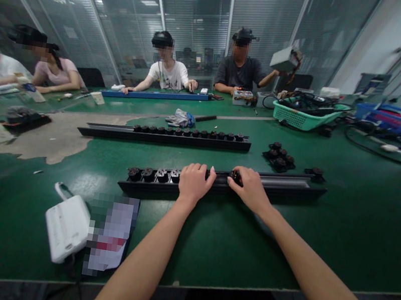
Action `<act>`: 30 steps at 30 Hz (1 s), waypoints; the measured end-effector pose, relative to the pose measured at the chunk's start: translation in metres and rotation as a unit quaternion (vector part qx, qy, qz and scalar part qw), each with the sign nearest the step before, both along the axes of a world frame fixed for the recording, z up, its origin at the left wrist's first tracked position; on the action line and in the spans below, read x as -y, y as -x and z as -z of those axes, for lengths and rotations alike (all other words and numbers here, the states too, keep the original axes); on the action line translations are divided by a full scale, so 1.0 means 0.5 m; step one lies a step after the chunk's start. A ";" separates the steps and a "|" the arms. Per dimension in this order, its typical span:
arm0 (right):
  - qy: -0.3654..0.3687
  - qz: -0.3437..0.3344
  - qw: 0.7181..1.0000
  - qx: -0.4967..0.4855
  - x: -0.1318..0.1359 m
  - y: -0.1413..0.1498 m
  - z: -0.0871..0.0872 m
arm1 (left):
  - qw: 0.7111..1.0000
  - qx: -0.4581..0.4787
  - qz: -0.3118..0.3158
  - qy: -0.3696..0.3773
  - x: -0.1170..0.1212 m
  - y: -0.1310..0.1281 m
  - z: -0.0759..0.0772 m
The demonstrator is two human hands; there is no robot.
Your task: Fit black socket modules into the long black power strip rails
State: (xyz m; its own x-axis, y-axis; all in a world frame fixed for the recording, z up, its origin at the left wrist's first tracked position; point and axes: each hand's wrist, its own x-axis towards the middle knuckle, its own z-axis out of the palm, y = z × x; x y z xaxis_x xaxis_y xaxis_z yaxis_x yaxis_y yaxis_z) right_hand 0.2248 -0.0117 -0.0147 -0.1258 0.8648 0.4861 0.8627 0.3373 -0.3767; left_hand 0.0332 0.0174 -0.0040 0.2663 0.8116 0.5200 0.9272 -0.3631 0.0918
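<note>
Head view, and what's over on the left?

"A white device (pixel 67 228) on the green desk (pixel 207 252), with a phone (pixel 113 235) just beside it! Then the near black rail (pixel 152 189), four round parts (pixel 148 174) showing at its left end."

And the left hand (pixel 195 182)?

"Curled down over the rail, thumb beside the fingers! What its grip has hold of, I cannot tell; the hand covers it."

Now the right!

"The right hand (pixel 249 188) has its grip nearly closed, thumb and fingers on a dark part (pixel 235 177) at the rail's middle!"

Farther right?

"A loose cluster (pixel 279 156) behind the rail, and one more piece (pixel 316 173) by its right end!"
</note>
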 end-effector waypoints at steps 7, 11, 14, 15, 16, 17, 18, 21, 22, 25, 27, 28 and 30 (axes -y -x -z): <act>-0.003 -0.002 1.000 0.005 -0.001 -0.003 0.005 | 1.000 -0.002 -0.001 0.000 -0.001 0.000 0.002; 0.000 -0.007 1.000 0.013 0.000 -0.004 0.004 | 1.000 -0.006 -0.002 -0.002 -0.001 0.000 0.003; 0.001 -0.007 1.000 0.011 0.000 -0.005 0.005 | 1.000 -0.008 -0.001 -0.005 -0.001 -0.001 0.004; 0.001 -0.008 1.000 0.009 -0.001 -0.006 0.005 | 1.000 -0.008 0.000 -0.004 -0.002 -0.002 0.004; 0.002 -0.009 1.000 0.009 -0.001 -0.006 0.006 | 1.000 -0.008 0.001 -0.004 -0.002 -0.002 0.005; 0.002 -0.011 1.000 0.009 -0.002 -0.007 0.006 | 1.000 -0.008 0.003 -0.003 -0.003 -0.002 0.005; 0.003 -0.012 1.000 0.010 -0.002 -0.007 0.007 | 1.000 -0.009 0.005 -0.002 -0.003 -0.003 0.006; 0.003 -0.015 1.000 0.009 -0.003 -0.007 0.006 | 1.000 -0.012 0.008 -0.001 -0.004 -0.003 0.005; 0.004 -0.016 1.000 0.008 -0.003 -0.007 0.006 | 1.000 -0.013 0.008 0.000 -0.005 -0.003 0.005; 0.007 -0.019 1.000 0.004 -0.003 -0.008 0.007 | 1.000 -0.011 0.010 0.006 -0.006 -0.004 0.004; 0.006 -0.020 1.000 0.003 -0.004 -0.011 0.008 | 1.000 -0.010 0.013 0.008 -0.006 -0.005 0.004; 0.005 -0.019 1.000 0.002 -0.004 -0.013 0.009 | 1.000 -0.011 0.015 0.007 -0.007 -0.006 0.005; 0.002 -0.016 1.000 0.000 -0.005 -0.017 0.010 | 1.000 -0.015 0.017 0.003 -0.007 -0.009 0.008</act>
